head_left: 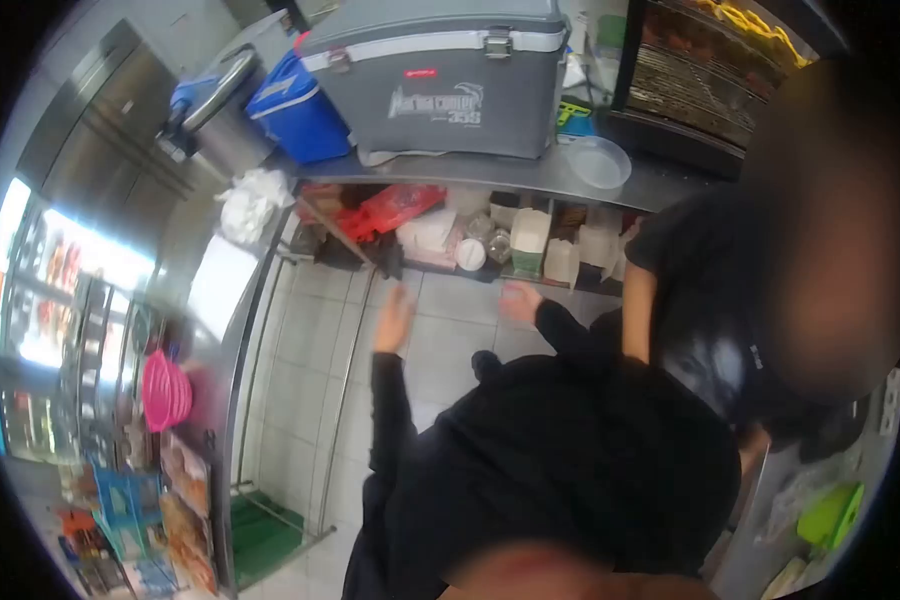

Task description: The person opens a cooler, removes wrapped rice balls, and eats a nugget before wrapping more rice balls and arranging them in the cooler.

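Observation:
My left hand (394, 318) is held out over the tiled floor (455, 330), in front of the steel counter (460, 172). It is blurred, but its fingers look stretched out, and I see nothing in it. A small dark object (392, 262) shows just beyond the fingertips; I cannot make out what it is. To the right, my right hand (520, 300) is also in the air, with its fingers loosely apart and nothing visible in them. Nearest to it, on the shelf below the counter, are stacked food boxes (530, 230) and a round white container (471, 254).
A grey cooler box (440, 90), a blue cooler (298, 110) and a clear round lid (598, 162) stand on the counter. Close at my right is another person (700, 270). Pink baskets (166, 390) sit on the left counter; a display warmer (710, 70) stands at back right.

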`<state>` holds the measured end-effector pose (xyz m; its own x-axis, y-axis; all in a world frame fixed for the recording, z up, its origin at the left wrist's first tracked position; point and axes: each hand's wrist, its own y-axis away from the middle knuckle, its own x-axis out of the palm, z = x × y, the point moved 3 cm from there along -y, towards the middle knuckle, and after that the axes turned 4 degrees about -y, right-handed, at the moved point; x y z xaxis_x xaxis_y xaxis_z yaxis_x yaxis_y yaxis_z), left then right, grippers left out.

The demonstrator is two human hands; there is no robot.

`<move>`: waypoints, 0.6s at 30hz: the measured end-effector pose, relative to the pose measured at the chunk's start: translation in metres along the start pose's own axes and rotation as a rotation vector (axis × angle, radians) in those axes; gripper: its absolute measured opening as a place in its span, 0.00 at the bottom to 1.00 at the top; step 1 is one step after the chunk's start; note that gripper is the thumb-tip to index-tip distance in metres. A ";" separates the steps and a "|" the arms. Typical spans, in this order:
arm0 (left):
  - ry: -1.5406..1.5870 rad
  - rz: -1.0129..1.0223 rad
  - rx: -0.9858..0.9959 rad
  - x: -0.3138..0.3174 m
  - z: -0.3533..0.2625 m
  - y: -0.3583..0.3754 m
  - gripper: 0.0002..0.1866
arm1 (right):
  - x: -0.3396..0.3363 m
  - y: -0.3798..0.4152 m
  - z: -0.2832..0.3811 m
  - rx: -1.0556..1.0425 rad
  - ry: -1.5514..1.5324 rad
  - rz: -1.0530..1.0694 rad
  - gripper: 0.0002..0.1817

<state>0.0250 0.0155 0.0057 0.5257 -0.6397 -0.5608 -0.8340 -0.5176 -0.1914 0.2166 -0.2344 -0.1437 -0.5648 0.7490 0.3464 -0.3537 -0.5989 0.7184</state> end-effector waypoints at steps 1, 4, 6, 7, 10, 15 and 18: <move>0.026 0.028 0.010 0.015 -0.003 -0.003 0.22 | -0.016 0.012 -0.002 -0.002 -0.014 -0.037 0.28; 0.245 -0.114 0.156 -0.055 -0.079 -0.121 0.22 | 0.021 -0.041 0.060 -0.115 0.164 -0.092 0.27; 0.159 -0.218 0.328 -0.067 -0.110 -0.189 0.24 | 0.006 -0.054 0.090 -0.082 0.260 -0.103 0.27; 0.085 -0.264 0.431 -0.072 -0.119 -0.218 0.24 | 0.003 -0.050 0.096 -0.096 0.303 -0.148 0.25; -0.221 -0.397 0.716 -0.094 -0.141 -0.303 0.27 | -0.039 -0.104 0.078 -0.220 0.344 -0.359 0.18; -0.605 -0.418 0.948 -0.115 -0.165 -0.397 0.30 | -0.105 -0.189 -0.027 -0.107 0.382 -0.491 0.12; -0.789 -0.493 0.969 -0.116 -0.157 -0.435 0.26 | -0.102 -0.183 -0.101 -0.271 -0.386 -0.586 0.12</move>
<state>0.3533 0.2251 0.2804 0.8408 0.1612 -0.5168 -0.5411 0.2206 -0.8115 0.2635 -0.2295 -0.3709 0.0565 0.9828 0.1760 -0.7155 -0.0831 0.6936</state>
